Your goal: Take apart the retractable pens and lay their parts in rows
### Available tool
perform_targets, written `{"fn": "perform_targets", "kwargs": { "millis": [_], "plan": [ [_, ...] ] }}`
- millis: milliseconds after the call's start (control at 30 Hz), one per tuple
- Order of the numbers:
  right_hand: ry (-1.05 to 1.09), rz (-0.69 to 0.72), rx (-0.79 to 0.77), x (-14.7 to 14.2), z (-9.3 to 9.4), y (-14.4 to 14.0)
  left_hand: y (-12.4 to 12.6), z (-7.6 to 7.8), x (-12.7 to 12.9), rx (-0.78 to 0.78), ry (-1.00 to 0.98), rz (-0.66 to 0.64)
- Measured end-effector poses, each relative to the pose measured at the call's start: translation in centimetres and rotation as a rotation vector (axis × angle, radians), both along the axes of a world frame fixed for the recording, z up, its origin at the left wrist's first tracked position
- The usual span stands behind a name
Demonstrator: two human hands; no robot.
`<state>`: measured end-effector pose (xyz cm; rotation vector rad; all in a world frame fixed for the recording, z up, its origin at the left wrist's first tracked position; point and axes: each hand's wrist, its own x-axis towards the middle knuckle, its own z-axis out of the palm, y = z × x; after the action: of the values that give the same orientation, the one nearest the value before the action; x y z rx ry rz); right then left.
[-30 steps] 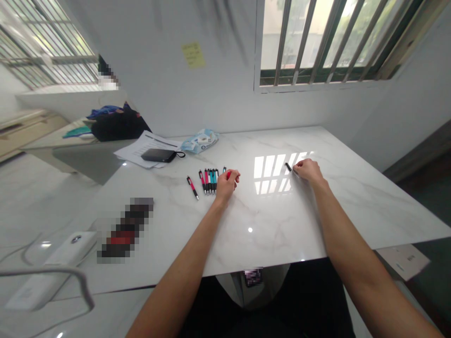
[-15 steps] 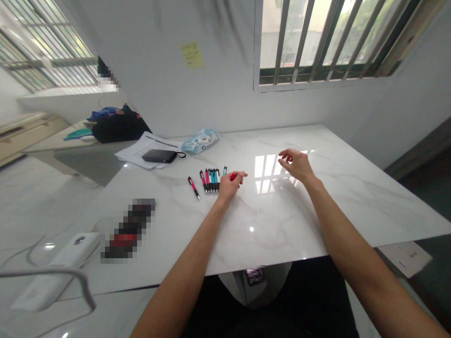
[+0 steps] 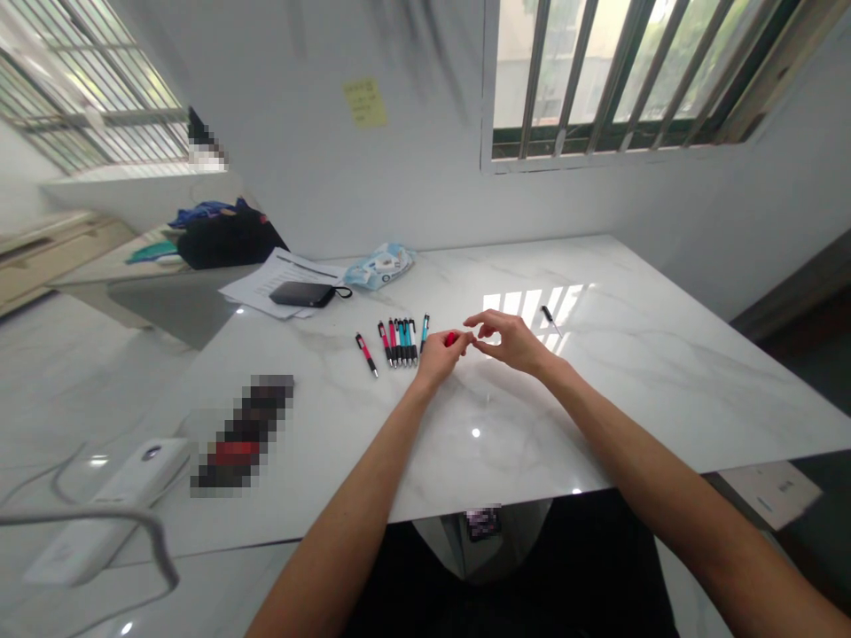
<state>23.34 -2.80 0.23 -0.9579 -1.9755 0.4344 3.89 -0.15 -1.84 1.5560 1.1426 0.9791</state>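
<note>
My left hand (image 3: 439,356) is closed around a red pen (image 3: 451,338), of which just a short red piece shows between the fingers. Close against its fingertips is my right hand (image 3: 509,341), thumb and forefinger curved and apart, with nothing visible between them. Left of my hands, several pens (image 3: 403,343) with red, teal or white barrels and black grips lie side by side. A teal pen (image 3: 425,332) lies just beside my left hand, and a single red pen (image 3: 366,355) lies apart on the left. Behind my right hand rests a small black pen part (image 3: 547,314) with a thin pale rod.
Papers (image 3: 285,266) lie at the back left under a black pouch (image 3: 302,294) with a strap. Beside them sits a blue-white soft packet (image 3: 380,268). A blurred-out dark item (image 3: 243,434) and a white device (image 3: 110,509) with a grey cable are at the left.
My right hand has moved left and toward me, up to my left fingertips. The black pen part behind it has come into view. My left hand has shifted slightly right, still holding the red pen.
</note>
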Motion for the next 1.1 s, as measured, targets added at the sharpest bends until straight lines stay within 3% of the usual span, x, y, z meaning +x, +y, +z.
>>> {"fn": "perform_targets", "kwargs": {
  "millis": [300, 433, 600, 733, 967, 1100],
  "plan": [
    [-0.067, -0.016, 0.009, 0.9, 0.1, 0.3, 0.0, -0.2, 0.2, -0.025, -0.015, 0.003],
    [-0.144, -0.241, -0.007, 4.8, -0.8, 1.9, 0.0, 0.1, 0.3, -0.029, -0.091, 0.043],
    [-0.238, -0.502, -0.139, 10.7, -2.4, 3.4, -0.3, 0.6, 0.2, -0.044, -0.108, 0.033],
    [-0.233, -0.704, -0.098, 13.1, -2.4, 3.4, -0.5, 0.8, 0.2, -0.061, -0.186, 0.027],
    [-0.197, -0.766, -0.101, 12.4, -2.2, 3.2, -0.1, 0.6, 0.5, -0.106, -0.433, -0.024],
    [-0.087, -0.626, -0.104, 9.4, -1.9, 3.0, -0.1, 0.7, 0.4, -0.045, -0.35, 0.004]
  ]
}}
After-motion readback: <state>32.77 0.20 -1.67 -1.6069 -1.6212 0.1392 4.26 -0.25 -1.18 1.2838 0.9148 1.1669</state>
